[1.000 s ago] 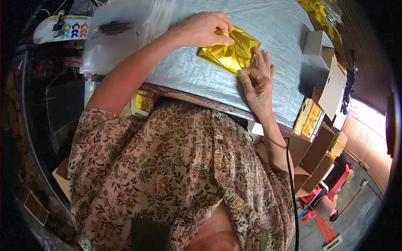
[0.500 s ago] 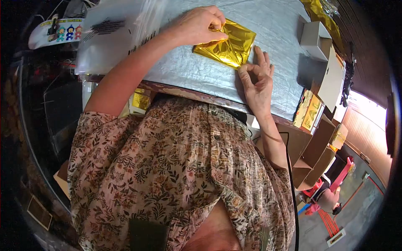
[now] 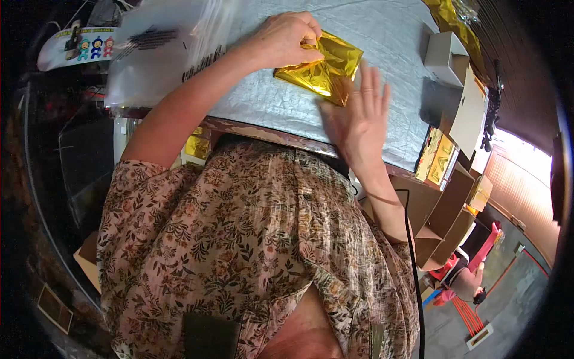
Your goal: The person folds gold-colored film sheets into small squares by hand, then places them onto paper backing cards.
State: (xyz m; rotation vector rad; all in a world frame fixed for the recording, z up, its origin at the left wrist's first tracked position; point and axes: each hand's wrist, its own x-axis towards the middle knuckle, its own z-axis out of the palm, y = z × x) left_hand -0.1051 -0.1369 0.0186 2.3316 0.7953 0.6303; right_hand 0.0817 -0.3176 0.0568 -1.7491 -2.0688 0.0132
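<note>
A shiny gold foil sheet or packet (image 3: 335, 60) lies on the silvery covered table (image 3: 269, 102), its surface creased. My left hand (image 3: 287, 40) comes in over it from the left, thumb and fingers pinching the foil near its upper left part. At the foil's lower right corner is my right hand (image 3: 363, 122), blurred by motion, fingers stretched out and apart, holding nothing. The thumb is near the foil's edge; whether it touches cannot be made out.
Clear plastic bags (image 3: 161, 60) lie at the table's left. A small white box (image 3: 445, 57), a gold-lettered package (image 3: 441, 160) and cardboard boxes (image 3: 445, 221) are on the right. More gold foil (image 3: 457, 27) is at the upper right. Another person (image 3: 469, 281) appears at lower right.
My right hand has let go of the foil's lower corner and its fingers have opened out. My left hand keeps its pinch. The foil's lower right corner looks more creased.
</note>
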